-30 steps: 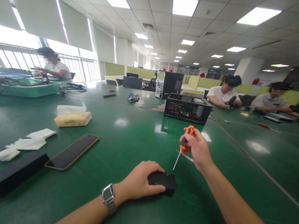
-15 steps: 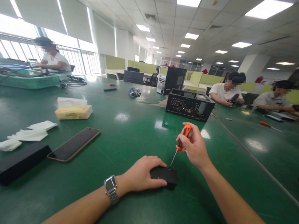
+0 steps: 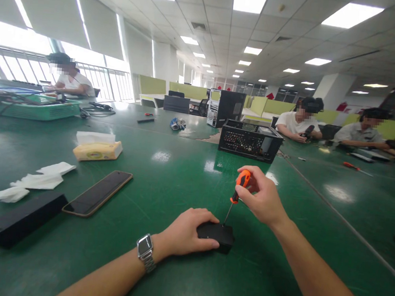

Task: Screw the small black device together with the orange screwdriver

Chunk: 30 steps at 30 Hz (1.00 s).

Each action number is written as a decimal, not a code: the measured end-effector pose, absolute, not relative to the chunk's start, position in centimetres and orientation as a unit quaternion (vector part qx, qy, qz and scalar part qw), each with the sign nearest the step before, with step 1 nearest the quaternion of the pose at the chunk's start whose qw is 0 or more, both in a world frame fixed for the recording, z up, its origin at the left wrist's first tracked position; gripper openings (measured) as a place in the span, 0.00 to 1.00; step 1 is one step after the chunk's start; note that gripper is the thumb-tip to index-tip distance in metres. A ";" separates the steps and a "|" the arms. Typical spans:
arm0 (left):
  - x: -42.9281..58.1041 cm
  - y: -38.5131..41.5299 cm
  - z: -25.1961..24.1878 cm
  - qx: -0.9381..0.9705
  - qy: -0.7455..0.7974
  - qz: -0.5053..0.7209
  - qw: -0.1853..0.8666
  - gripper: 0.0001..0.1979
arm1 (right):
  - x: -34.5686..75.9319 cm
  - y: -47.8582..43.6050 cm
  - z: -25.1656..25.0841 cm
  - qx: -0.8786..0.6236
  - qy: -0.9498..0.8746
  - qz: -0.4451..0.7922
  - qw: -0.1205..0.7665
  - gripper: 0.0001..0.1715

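A small flat black box [image 3: 219, 236] lies on the green table [image 3: 166, 177] just in front of me. My left hand [image 3: 185, 233], a watch on its wrist, lies over the box's left side with fingers curled on its top and front, holding it down. My right hand [image 3: 262, 198] pinches the orange and black handle of a screwdriver [image 3: 235, 193]. The thin shaft slants down and its tip touches the box's top, near the middle.
A phone [image 3: 98, 193], a long black bar [image 3: 19, 218], crumpled tissues [image 3: 33, 181] and a tissue pack [image 3: 96, 149] lie to the left. A black perforated case [image 3: 250, 141] stands ahead. Three people sit at the far sides; a green basket [image 3: 34, 106] sits far left.
The screwdriver tip came from just off the box's right edge onto its top. My right hand moved slightly left and the tool stands more upright. My left hand stayed on the box.
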<state>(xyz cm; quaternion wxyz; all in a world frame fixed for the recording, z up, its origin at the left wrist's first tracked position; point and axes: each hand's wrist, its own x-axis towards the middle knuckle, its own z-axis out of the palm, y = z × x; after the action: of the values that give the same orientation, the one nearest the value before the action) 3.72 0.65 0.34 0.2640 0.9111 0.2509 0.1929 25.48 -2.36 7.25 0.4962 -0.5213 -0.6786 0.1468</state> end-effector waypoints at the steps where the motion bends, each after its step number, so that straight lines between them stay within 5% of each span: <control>1: 3.7 0.7 0.4 0.912 0.251 0.191 0.263 0.22 | 25.5 -2.7 7.8 -0.530 -0.694 0.116 0.474 0.16; 11: 3.0 1.3 0.6 0.928 0.178 0.197 0.261 0.23 | 25.2 -4.3 11.9 -0.596 -0.738 0.057 0.310 0.04; 13: 2.7 1.4 0.6 0.930 0.168 0.197 0.263 0.24 | 25.3 -4.2 12.2 -0.608 -0.735 0.030 0.298 0.09; 18: 2.4 1.3 0.7 0.928 0.185 0.185 0.264 0.23 | 25.3 -4.1 11.5 -0.660 -0.683 -0.082 0.303 0.30; 23: 2.7 1.0 0.6 0.926 0.211 0.190 0.250 0.22 | 25.4 -4.3 11.3 -0.608 -0.723 -0.018 0.327 0.16; 30: 3.0 1.0 0.1 0.924 0.213 0.196 0.251 0.23 | 25.3 -4.9 11.7 -0.590 -0.731 0.051 0.338 0.18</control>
<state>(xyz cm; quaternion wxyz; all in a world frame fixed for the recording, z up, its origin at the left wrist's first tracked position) 2.99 0.97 0.06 0.2512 0.9237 0.2125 0.1964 25.33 -4.88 11.74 0.3385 -0.5902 -0.7311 0.0507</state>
